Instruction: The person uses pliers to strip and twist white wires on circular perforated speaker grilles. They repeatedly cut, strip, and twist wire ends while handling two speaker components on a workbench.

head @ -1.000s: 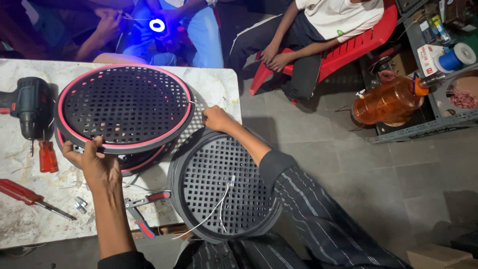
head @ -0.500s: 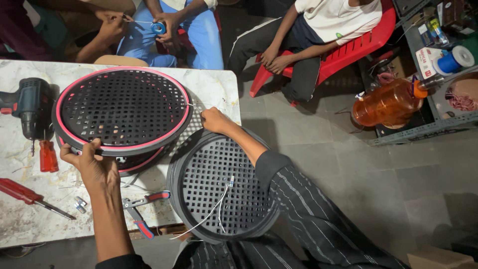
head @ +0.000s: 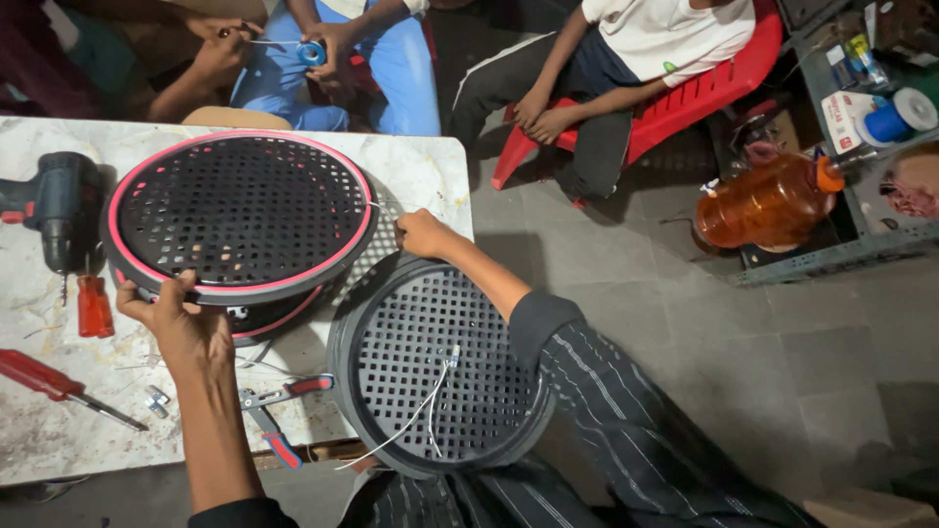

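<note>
A: What is being held by the left hand (head: 181, 323)?

B: The near rim of the round black grille with the pink ring (head: 240, 217) is being gripped by it, fingers curled over the edge; the grille is being kept on the marble desk (head: 59, 430), stacked on a similar round part underneath.

A: And the right hand (head: 423, 233)?

B: It is being closed at the grille's right edge, where a thin white wire seems to be pinched; whether the grille itself is being touched cannot be told.

A: Where is the second grille being kept?

B: A plain black round grille (head: 440, 367) is being propped on the lap, just beside the desk's edge, with white wires (head: 423, 406) being trailed across its mesh.

A: What else is being shown on the desk?

B: A cordless drill (head: 54, 210) is being left at the far left, with a red-handled screwdriver (head: 49, 381) nearer, and red-handled pliers (head: 274, 411) close to the left wrist. Beyond the desk, other people are being seated, one on a red plastic chair (head: 704, 93), and an orange jug (head: 768, 205) is being kept on the floor
</note>
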